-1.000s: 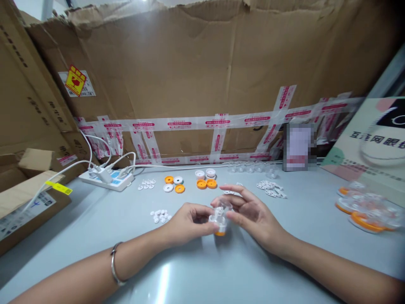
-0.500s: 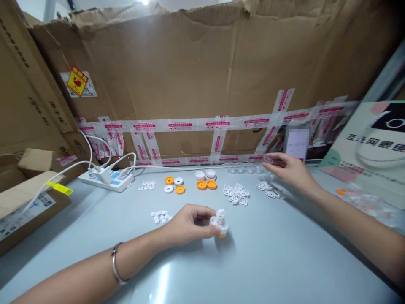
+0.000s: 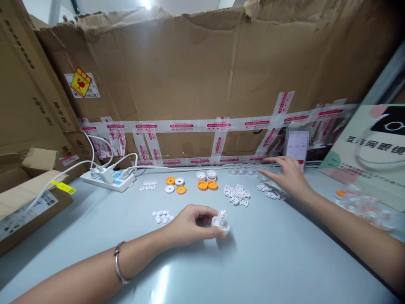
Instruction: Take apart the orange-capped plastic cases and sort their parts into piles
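Note:
My left hand is closed on a small round white-and-orange plastic assembly, thumb in front and fingers behind. A white openwork piece stands up from its top. Farther back on the right, my right hand has its thumb and forefinger spread, with nothing visible between them. It is over the row of clear plastic domes, partly hiding them. Just below that hand lie white openwork parts, and left of these is a larger pile of similar white pieces.
Orange and white rings and round cups lie mid-table. Small white discs and white pegged parts are to the left. A power strip, phone and clear-bagged parts stand around the edges, before a cardboard wall.
My right hand's thumb and forefinger have spread apart; the clear piece seen between them earlier no longer shows there. The left hand keeps its hold on the assembly. The view has shifted slightly.

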A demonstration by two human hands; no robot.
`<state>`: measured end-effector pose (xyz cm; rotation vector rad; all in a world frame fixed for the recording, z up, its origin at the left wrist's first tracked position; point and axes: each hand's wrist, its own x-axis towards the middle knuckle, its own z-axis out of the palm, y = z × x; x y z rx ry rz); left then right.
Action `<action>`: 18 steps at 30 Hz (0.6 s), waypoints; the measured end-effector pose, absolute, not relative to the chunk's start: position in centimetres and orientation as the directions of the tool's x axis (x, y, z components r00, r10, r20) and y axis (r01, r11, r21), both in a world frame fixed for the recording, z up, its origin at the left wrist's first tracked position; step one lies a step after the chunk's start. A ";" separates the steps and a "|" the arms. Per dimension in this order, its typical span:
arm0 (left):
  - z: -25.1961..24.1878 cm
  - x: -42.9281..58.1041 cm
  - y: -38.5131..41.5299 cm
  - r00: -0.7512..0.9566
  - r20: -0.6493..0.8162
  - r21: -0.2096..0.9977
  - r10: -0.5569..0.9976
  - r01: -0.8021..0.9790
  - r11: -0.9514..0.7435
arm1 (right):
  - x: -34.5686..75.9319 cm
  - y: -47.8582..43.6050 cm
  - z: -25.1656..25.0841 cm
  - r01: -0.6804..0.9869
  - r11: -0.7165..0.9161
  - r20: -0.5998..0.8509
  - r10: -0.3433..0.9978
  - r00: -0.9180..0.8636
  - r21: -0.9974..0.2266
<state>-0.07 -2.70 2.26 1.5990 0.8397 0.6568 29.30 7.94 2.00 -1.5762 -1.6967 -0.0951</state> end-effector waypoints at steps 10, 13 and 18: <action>1.8 0.5 -3.1 0.448 0.107 0.896 0.888 0.344 -0.281 | 18.2 -3.0 3.2 0.463 0.377 0.109 0.855 -0.508 -0.802; 1.8 0.5 -3.2 0.477 0.098 0.875 0.874 0.377 -0.304 | 18.1 -3.4 2.9 0.472 0.465 0.117 0.794 -0.596 -0.749; 1.6 0.5 -3.0 0.513 0.036 0.916 0.857 0.326 -0.234 | 19.4 -2.9 3.0 0.339 0.804 0.311 0.523 -0.793 -0.488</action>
